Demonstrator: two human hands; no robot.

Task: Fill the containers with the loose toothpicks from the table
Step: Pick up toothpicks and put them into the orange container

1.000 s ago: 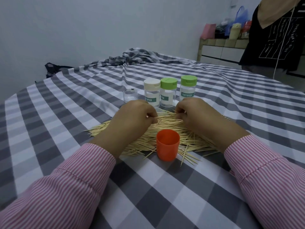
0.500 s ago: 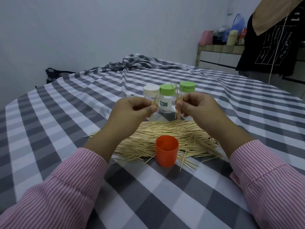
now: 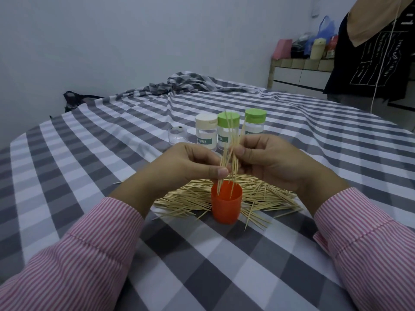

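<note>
a second ago both hands were down in the toothpick pile [image 3: 253, 194]; now the left hand [image 3: 188, 164] and right hand [image 3: 271, 160] have lifted a small bunch of toothpicks [image 3: 229, 151], each pinching it upright, tips dipping into the orange cup [image 3: 226, 204] in front of the pile. whether the tips touch the bottom is hard to tell. judging by the heap, filling has barely begun; three capped containers [image 3: 228, 133] wait behind.

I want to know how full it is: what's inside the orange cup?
Only the lower tips of the toothpick bundle that both hands pinch dip into the orange cup. Its near wall hides the bottom, so any toothpicks lying there can't be seen.
</note>
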